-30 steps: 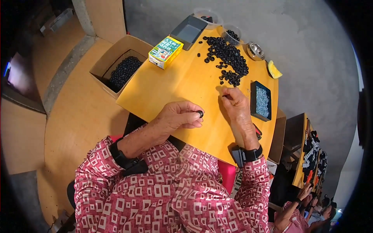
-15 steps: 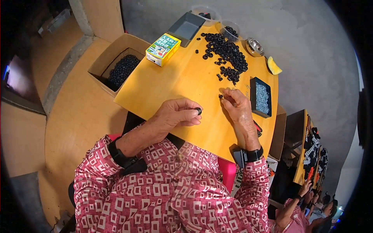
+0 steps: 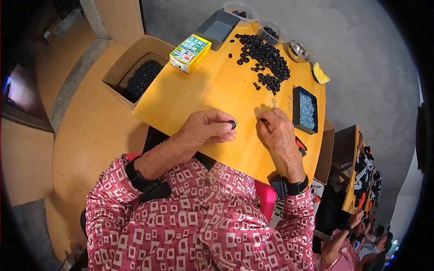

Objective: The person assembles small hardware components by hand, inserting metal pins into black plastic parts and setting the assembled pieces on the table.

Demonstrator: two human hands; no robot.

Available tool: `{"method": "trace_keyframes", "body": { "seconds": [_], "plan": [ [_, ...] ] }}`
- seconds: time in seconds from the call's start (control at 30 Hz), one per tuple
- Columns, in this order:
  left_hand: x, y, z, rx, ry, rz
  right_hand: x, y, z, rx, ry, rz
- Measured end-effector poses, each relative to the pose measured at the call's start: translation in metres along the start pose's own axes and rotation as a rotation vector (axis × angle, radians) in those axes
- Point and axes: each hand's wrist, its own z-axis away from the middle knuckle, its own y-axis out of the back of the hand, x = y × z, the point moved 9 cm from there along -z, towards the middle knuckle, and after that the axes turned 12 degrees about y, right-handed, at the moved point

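A small round black part (image 3: pixel 233 124) is pinched between thumb and fingers of the left hand (image 3: pixel 203 129), nearer me than a pile of black rings (image 3: pixel 266 58) and to its left. The right hand (image 3: pixel 279 132), just on the pile's near side, has thumb and forefinger closed on a small dark piece (image 3: pixel 265 120).

Both hands are over a yellow wooden table (image 3: pixel 217 95). Left of the pile sits a yellow-and-green carton (image 3: pixel 191 53); right of it, a metal bowl (image 3: pixel 293 54), a yellow wedge (image 3: pixel 320 73) and, nearer, a black tray (image 3: pixel 296 108) of pale bits. Well left of the pile, a cardboard box (image 3: pixel 112 77) holds black parts. Grey floor (image 3: pixel 348 45) spreads beyond the pile.

I see only a sliver of the right hand's piece. A red-and-black item (image 3: pixel 300 145), nearer than the pile, is partly hidden by that forearm; its kind is unclear.

The table's near edge passes under the left forearm; its right edge runs just past the black tray. The widest open wood lies left of the pile, toward the left hand.
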Motion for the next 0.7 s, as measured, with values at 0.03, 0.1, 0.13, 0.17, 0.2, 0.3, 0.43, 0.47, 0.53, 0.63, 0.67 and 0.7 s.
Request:
{"method": "trace_keyframes", "body": {
  "seconds": [0.03, 0.1, 0.13, 0.17, 0.2, 0.3, 0.43, 0.47, 0.53, 0.63, 0.67, 0.7],
  "plan": [
    [0.001, 0.0, 0.0, 0.003, -0.008, 0.006, -0.001, -0.001, 0.001, -0.001, -0.002, -0.002],
    [0.002, 0.0, 0.0, 0.003, 0.002, -0.002, -0.001, 0.0, 0.003, 0.04, -0.006, -0.078],
    [0.001, 0.0, 0.0, 0.003, 0.011, -0.011, 0.0, -0.001, 0.005, 0.039, -0.008, -0.078],
    [0.001, 0.0, 0.0, -0.001, 0.014, -0.012, 0.006, -0.003, 0.008, 0.033, -0.062, -0.14],
    [0.001, 0.0, 0.0, -0.001, 0.01, -0.006, 0.012, -0.004, 0.011, 0.026, -0.115, -0.202],
    [0.001, 0.001, 0.001, 0.02, 0.008, 0.001, 0.011, -0.001, 0.015, 0.028, -0.209, -0.286],
    [0.001, -0.001, 0.001, 0.018, 0.018, -0.013, 0.024, -0.009, 0.027, 0.075, -0.306, -0.441],
    [0.001, -0.001, 0.001, 0.018, 0.019, -0.016, 0.019, -0.007, 0.023, 0.078, -0.252, -0.387],
    [0.001, 0.001, 0.002, 0.049, 0.03, -0.02, 0.017, -0.007, 0.018, 0.084, -0.2, -0.332],
    [0.003, 0.0, 0.004, 0.063, 0.039, -0.029, 0.013, -0.008, 0.017, 0.085, -0.079, -0.154],
    [0.002, 0.001, 0.003, 0.067, 0.036, -0.028, 0.011, -0.008, 0.017, 0.101, -0.085, -0.168],
    [0.001, 0.002, 0.002, 0.064, 0.023, -0.02, 0.008, -0.007, 0.016, 0.117, -0.091, -0.183]
  ]
}}
